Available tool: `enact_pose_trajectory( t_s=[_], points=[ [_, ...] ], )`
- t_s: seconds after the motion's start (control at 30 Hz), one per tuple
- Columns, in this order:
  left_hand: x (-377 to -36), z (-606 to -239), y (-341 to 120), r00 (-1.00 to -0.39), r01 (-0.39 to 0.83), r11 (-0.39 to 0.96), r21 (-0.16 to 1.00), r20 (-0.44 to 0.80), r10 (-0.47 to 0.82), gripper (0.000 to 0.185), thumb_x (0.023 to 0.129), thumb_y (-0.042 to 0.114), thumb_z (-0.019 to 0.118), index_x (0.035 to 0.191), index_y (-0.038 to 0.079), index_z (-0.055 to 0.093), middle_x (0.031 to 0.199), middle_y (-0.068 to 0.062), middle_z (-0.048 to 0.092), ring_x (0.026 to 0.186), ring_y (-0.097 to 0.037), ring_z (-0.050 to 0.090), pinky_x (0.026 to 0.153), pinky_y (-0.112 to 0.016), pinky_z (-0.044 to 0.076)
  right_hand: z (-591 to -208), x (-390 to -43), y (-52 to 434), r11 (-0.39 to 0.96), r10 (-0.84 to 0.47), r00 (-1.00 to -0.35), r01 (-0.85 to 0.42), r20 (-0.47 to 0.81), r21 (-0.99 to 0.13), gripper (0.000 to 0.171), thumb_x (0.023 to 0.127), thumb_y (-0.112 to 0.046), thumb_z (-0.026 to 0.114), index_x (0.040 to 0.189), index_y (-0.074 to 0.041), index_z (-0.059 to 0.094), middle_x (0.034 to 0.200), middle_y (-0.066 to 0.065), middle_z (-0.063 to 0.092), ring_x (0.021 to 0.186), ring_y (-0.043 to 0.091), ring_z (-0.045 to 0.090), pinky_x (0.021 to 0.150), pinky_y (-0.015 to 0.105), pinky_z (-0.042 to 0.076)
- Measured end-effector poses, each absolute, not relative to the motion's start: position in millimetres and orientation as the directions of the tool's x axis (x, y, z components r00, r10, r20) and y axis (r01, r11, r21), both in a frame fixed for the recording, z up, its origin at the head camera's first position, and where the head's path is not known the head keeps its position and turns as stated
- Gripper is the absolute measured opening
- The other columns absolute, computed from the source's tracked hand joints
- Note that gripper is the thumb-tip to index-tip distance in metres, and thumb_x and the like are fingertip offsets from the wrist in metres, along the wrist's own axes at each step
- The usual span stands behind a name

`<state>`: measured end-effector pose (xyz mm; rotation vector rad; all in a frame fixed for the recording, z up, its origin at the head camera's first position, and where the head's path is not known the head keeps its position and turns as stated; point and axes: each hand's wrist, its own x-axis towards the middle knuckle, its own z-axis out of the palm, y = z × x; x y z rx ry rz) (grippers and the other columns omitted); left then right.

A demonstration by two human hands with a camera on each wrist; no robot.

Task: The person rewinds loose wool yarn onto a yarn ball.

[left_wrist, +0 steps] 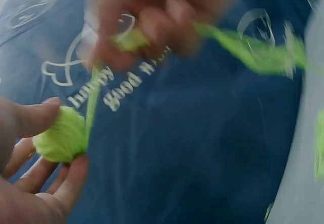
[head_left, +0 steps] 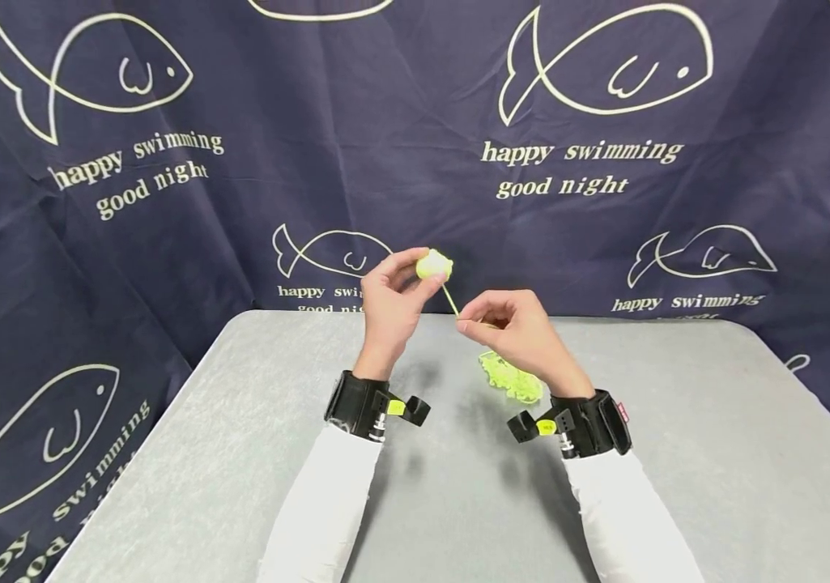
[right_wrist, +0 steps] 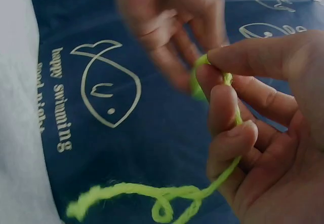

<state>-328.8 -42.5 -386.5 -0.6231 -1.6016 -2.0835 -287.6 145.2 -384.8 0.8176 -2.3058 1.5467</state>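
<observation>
A small ball of neon yellow-green yarn (left_wrist: 62,135) sits between the thumb and fingers of my left hand (head_left: 390,312), raised above the far part of the table. From the ball a taut strand (head_left: 451,300) runs to my right hand (head_left: 517,328), which pinches it between thumb and forefinger. In the right wrist view the yarn passes through the curled fingers of that hand, and a slack tail (right_wrist: 136,189) with a small loop hangs past it. The right hand is blurred in the left wrist view.
On the grey table (head_left: 240,453) a loose tangle of the same yarn (head_left: 511,379) lies below the right hand. A dark blue curtain (head_left: 444,162) with white fish drawings and lettering hangs behind and to the left of the table. Each wrist wears a black strap with a small camera mount.
</observation>
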Motion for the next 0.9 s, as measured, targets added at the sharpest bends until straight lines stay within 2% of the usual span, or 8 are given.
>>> enact_pose_trajectory(
  t_s=[0.13, 0.3, 0.4, 0.53, 0.63, 0.7, 0.8, 0.9],
  points=[
    [-331, -392, -48, -0.788, 0.614, 0.015, 0.789, 0.611, 0.081, 0.032, 0.079, -0.004, 0.083, 0.11, -0.003, 0.074, 0.108, -0.015, 0.072, 0.096, -0.025, 0.072, 0.087, -0.042, 0.06, -379, -283, 150, 0.161, -0.269, -0.792, -0.599, 0.549, -0.785, 0.006, 0.089, -0.001, 0.076, 0.095, -0.001, 0.075, 0.073, 0.007, 0.067, 0.056, 0.016, 0.054, 0.05, 0.027, 0.044],
    [-331, -393, -56, -0.768, 0.554, 0.047, 0.832, 0.488, 0.414, 0.027, 0.081, -0.002, 0.082, 0.107, -0.001, 0.076, 0.1, -0.011, 0.074, 0.087, -0.024, 0.072, 0.081, -0.034, 0.06, -374, -282, 161, -0.077, -0.107, -0.793, -0.594, 0.599, -0.801, 0.012, 0.088, 0.007, 0.073, 0.096, 0.015, 0.068, 0.072, 0.007, 0.067, 0.055, 0.016, 0.051, 0.049, 0.026, 0.042],
    [-329, -390, -59, -0.685, 0.522, 0.006, 0.853, 0.415, 0.599, 0.027, 0.082, -0.003, 0.081, 0.108, -0.001, 0.075, 0.099, -0.009, 0.074, 0.088, -0.022, 0.072, 0.082, -0.036, 0.06, -372, -284, 166, -0.231, -0.003, -0.807, -0.575, 0.591, -0.785, 0.008, 0.087, 0.012, 0.07, 0.094, 0.015, 0.069, 0.073, 0.007, 0.068, 0.054, 0.015, 0.048, 0.049, 0.023, 0.04],
    [-322, -385, -58, -0.546, 0.466, -0.085, 0.881, 0.361, 0.756, 0.029, 0.082, -0.008, 0.078, 0.11, -0.005, 0.072, 0.102, -0.009, 0.073, 0.094, -0.025, 0.071, 0.087, -0.045, 0.06, -375, -288, 173, -0.363, 0.088, -0.832, -0.538, 0.547, -0.76, 0.013, 0.089, 0.014, 0.066, 0.091, 0.004, 0.074, 0.075, 0.007, 0.07, 0.054, 0.014, 0.05, 0.048, 0.02, 0.037],
    [-317, -381, -55, -0.476, 0.401, -0.195, 0.895, 0.386, 0.79, 0.03, 0.082, -0.013, 0.074, 0.112, -0.012, 0.067, 0.104, -0.01, 0.072, 0.096, -0.026, 0.07, 0.085, -0.045, 0.061, -378, -291, 175, -0.394, 0.115, -0.857, -0.504, 0.502, -0.769, 0.016, 0.091, 0.011, 0.067, 0.09, -0.002, 0.075, 0.076, 0.005, 0.071, 0.056, 0.014, 0.051, 0.048, 0.019, 0.035],
    [-312, -378, -54, -0.46, 0.37, -0.293, 0.882, 0.448, 0.767, 0.032, 0.082, -0.015, 0.071, 0.113, -0.015, 0.064, 0.105, -0.009, 0.072, 0.097, -0.024, 0.069, 0.084, -0.04, 0.061, -380, -293, 174, -0.375, 0.117, -0.871, -0.484, 0.478, -0.79, 0.014, 0.091, 0.008, 0.069, 0.09, -0.004, 0.076, 0.073, 0.003, 0.07, 0.056, 0.013, 0.052, 0.047, 0.018, 0.035],
    [-308, -375, -52, -0.482, 0.324, -0.454, 0.83, 0.557, 0.676, 0.031, 0.084, -0.015, 0.066, 0.114, -0.008, 0.068, 0.107, -0.007, 0.072, 0.1, -0.021, 0.068, 0.085, -0.033, 0.059, -385, -296, 170, -0.281, 0.077, -0.892, -0.449, 0.446, -0.848, 0.012, 0.09, 0.005, 0.072, 0.09, -0.006, 0.076, 0.071, 0.001, 0.068, 0.055, 0.011, 0.051, 0.049, 0.018, 0.037],
    [-307, -373, -50, -0.556, 0.294, -0.59, 0.752, 0.636, 0.534, 0.038, 0.088, -0.015, 0.06, 0.117, 0.007, 0.072, 0.113, -0.005, 0.072, 0.104, -0.019, 0.067, 0.089, -0.031, 0.058, -388, -297, 165, -0.139, -0.014, -0.909, -0.411, 0.417, -0.901, 0.007, 0.09, 0.001, 0.074, 0.093, -0.004, 0.076, 0.071, -0.001, 0.066, 0.057, 0.01, 0.05, 0.05, 0.019, 0.038]
  ],
)
